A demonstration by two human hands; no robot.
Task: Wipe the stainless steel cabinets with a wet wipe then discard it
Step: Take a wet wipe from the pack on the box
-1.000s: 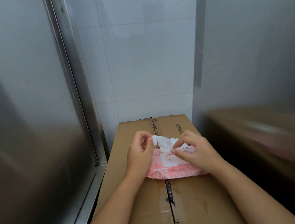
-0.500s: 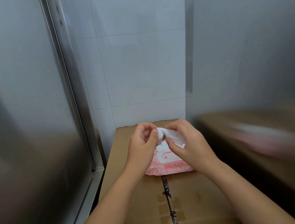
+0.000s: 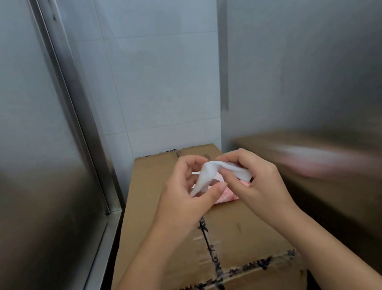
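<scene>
White wipe (image 3: 207, 174) pinched between left hand (image 3: 183, 197), right hand (image 3: 259, 181).

Two hands, two cabinets, and one each of four other things.
Two hands: the left hand (image 3: 185, 191) and the right hand (image 3: 257, 180). One white wipe (image 3: 207, 173). One pink pack (image 3: 224, 197), mostly hidden behind the hands. One cardboard box (image 3: 239, 228). Two steel cabinets: the left cabinet (image 3: 23, 136) and the right cabinet (image 3: 317, 64). One tiled wall (image 3: 156, 78).
</scene>
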